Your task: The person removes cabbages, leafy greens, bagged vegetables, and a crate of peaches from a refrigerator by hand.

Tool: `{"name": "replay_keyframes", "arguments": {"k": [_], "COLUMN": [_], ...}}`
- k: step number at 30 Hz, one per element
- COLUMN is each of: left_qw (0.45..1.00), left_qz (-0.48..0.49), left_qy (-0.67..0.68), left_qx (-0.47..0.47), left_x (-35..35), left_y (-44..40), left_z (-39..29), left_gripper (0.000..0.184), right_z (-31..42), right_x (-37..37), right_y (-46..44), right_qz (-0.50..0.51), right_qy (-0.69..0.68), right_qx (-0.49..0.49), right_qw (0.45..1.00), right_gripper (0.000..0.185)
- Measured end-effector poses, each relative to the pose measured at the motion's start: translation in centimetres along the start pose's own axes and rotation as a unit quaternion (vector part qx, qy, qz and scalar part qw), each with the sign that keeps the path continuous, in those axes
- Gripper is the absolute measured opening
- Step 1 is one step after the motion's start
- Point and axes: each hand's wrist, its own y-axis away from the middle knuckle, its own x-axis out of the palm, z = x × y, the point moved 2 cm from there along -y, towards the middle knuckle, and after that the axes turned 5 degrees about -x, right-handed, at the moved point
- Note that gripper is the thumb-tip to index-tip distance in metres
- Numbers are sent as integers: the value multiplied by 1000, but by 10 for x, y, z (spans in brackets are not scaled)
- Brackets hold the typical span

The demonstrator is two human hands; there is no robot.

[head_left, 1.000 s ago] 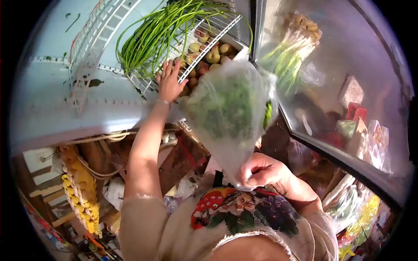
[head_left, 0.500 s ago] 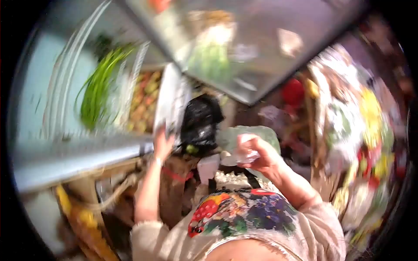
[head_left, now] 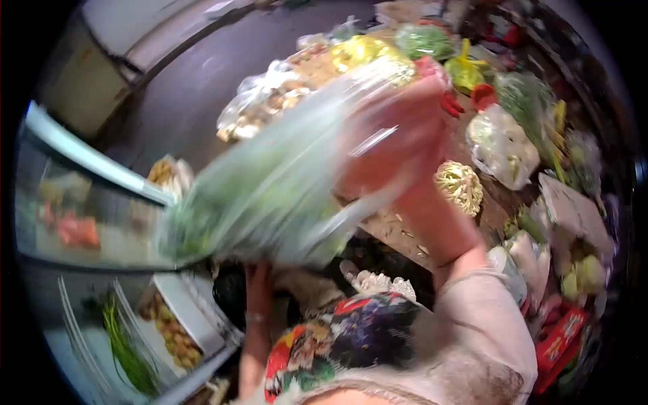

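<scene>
My right hand [head_left: 398,145], raised in front of me and smeared by motion, is closed on a clear plastic bag [head_left: 283,169]. Blurred leafy greens [head_left: 229,202] show through the bag, which slants down to the left. Low behind it is my left hand [head_left: 259,278], its fingers covered by the bag. Beside that hand is a black plastic bag [head_left: 230,291], partly hidden.
On the left, a glass-fronted case [head_left: 101,165] stands above a compartment with green stalks [head_left: 125,351] and small round produce [head_left: 177,337]. A cauliflower [head_left: 459,187], a bagged white vegetable [head_left: 503,147] and a yellow bag [head_left: 371,54] lie on the wooden board [head_left: 496,212].
The view has swung toward the produce board on the right. My right hand has risen from lap level and now holds up the bag of greens. My left hand's fingers have become hidden.
</scene>
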Motion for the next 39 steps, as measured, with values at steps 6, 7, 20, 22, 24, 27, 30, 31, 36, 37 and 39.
{"name": "replay_keyframes", "arguments": {"k": [6,7,20,22,24,27,30,31,36,37,39], "left_qw": [875,852,925,918,916,919,913,917,915,907,887], "left_qz": [368,385,11,-129,-218,-274,-299,-304,-376,-404,-451], "left_qy": [-278,-330,-368,-372,-338,-270,-251,-226,-103,-87,-60], "left_qx": [150,131,95,40,-12,-83,-117,-122,-103,-87,-77], "left_x": [275,307,66,-13,-59,-103,-117,-125,-176,-190,-211], "left_y": [-102,-62,-11,19,65,117,162,175,238,249,269], "left_z": [-80,-115,52,99,117,145,148,148,187,203,224], "left_gripper": [66,72,43,41,37,34,39,39,41,39,31], "right_z": [195,228,394,381,357,297,193,143,-70,-91,-136], "right_x": [-62,-86,-158,-140,-122,-103,-95,-92,-80,-101,-120], "right_y": [112,125,221,205,180,130,70,47,-36,-45,-65], "right_qz": [-253,-290,-429,-410,-371,-289,-187,-150,-29,-2,41], "right_qy": [471,524,841,855,864,855,806,785,682,645,616], "right_qx": [-115,-95,121,118,118,131,171,192,290,318,373], "right_qw": [837,795,307,294,321,411,534,569,670,695,693], "right_gripper": [21,21,26,27,28,31,33,32,26,24,21]}}
